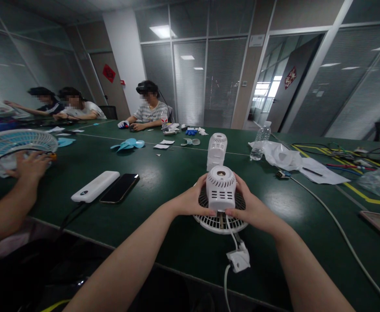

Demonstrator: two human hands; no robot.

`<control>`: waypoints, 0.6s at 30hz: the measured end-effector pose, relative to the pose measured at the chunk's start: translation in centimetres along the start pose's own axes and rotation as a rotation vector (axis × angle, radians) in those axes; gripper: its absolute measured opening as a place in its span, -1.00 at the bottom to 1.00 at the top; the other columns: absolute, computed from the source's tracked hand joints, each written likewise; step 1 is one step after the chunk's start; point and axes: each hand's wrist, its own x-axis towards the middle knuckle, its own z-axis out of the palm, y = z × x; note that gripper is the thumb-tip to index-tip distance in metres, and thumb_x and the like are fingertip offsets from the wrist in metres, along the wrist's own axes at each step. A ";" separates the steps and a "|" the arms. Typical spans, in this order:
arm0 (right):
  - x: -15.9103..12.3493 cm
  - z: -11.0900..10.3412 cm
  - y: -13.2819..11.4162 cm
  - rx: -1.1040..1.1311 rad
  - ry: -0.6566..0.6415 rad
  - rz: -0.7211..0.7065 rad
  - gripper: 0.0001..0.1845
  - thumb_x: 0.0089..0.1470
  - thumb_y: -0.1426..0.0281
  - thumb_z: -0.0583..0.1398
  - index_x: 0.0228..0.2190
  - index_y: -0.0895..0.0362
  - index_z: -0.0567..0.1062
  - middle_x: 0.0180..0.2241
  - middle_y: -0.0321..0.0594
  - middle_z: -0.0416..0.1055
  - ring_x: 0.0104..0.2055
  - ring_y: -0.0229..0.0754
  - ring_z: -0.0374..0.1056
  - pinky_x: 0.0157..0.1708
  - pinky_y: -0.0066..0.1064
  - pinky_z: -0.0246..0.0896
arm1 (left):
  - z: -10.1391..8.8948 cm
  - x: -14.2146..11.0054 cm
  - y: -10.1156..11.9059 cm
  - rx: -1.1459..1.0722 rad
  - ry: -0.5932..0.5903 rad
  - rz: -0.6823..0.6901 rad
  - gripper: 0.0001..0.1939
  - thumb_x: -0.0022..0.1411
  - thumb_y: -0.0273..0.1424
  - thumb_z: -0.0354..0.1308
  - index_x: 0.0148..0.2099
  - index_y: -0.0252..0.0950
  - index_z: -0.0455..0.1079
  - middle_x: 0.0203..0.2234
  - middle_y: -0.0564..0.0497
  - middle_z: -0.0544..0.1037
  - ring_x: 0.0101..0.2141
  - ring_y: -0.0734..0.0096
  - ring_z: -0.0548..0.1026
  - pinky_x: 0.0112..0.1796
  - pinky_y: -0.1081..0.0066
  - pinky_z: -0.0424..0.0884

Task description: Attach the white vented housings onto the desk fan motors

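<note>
The white motor housing (pixel 221 190) lies directly between the hands, above the round grille (pixel 220 229), its long axis seeming to run away from the person. The left hand (pixel 193 200) cups its left side and the right hand (pixel 251 207) its right — both narrowed around it, thumbs at its near lower edge, neither clearly nearer (some fingertips are hidden behind it). Just beyond the housing, almost in line with it, is a vented white part (pixel 217 151) on the green surface (pixel 164 173). From the housing's near edge, a white cable (pixel 231 229) runs towards a white plug block (pixel 240 258). Left of the housing lie a phone (pixel 120 188) and a power bank (pixel 95 186); beyond it to the right stands a clear bottle (pixel 260 141)
</note>
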 end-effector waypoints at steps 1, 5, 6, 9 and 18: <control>0.0 0.0 0.1 -0.013 0.008 0.004 0.15 -0.10 0.29 0.34 0.29 -0.06 -0.26 0.27 -0.08 0.06 0.29 0.12 -0.01 0.23 0.15 -0.14 | 0.0 0.0 0.0 -0.001 0.004 -0.006 0.20 -0.20 -0.20 0.42 0.35 -0.16 -0.25 0.28 -0.19 0.00 0.25 -0.08 0.03 0.20 -0.10 0.00; 0.1 -0.1 0.5 -0.048 0.021 0.005 0.12 -0.08 0.27 0.32 0.29 -0.08 -0.25 0.26 -0.09 0.08 0.29 0.14 0.00 0.22 0.18 -0.15 | 0.1 0.3 -0.2 0.030 0.029 -0.024 0.17 -0.23 -0.19 0.43 0.34 -0.17 -0.15 0.26 -0.20 0.07 0.24 -0.12 0.05 0.20 -0.16 -0.06; 0.1 -0.1 0.6 -0.053 0.022 0.001 0.11 -0.07 0.26 0.32 0.29 -0.08 -0.26 0.26 -0.09 0.08 0.28 0.14 0.00 0.22 0.19 -0.16 | 0.1 0.3 -0.3 0.045 0.036 -0.023 0.16 -0.23 -0.18 0.43 0.34 -0.17 -0.14 0.26 -0.20 0.08 0.24 -0.11 0.06 0.20 -0.15 -0.06; 0.3 0.0 1.3 -0.075 0.057 -0.006 0.09 -0.05 0.23 0.30 0.29 -0.07 -0.27 0.26 -0.08 0.08 0.29 0.15 -0.01 0.23 0.20 -0.22 | 0.2 0.4 -0.7 0.065 0.064 -0.041 0.17 -0.19 -0.17 0.42 0.35 -0.16 -0.18 0.25 -0.19 0.13 0.22 -0.05 0.13 0.19 -0.08 0.03; 1.3 0.4 3.9 -0.177 0.167 0.013 0.05 0.02 0.16 0.24 0.28 -0.14 -0.33 0.31 -0.17 -0.05 0.31 0.13 -0.08 0.24 0.20 -0.29 | 0.5 0.6 -1.4 0.086 0.130 -0.103 0.02 -0.07 -0.13 0.34 0.33 -0.17 -0.11 0.19 -0.19 0.23 0.17 -0.02 0.23 0.13 -0.07 0.16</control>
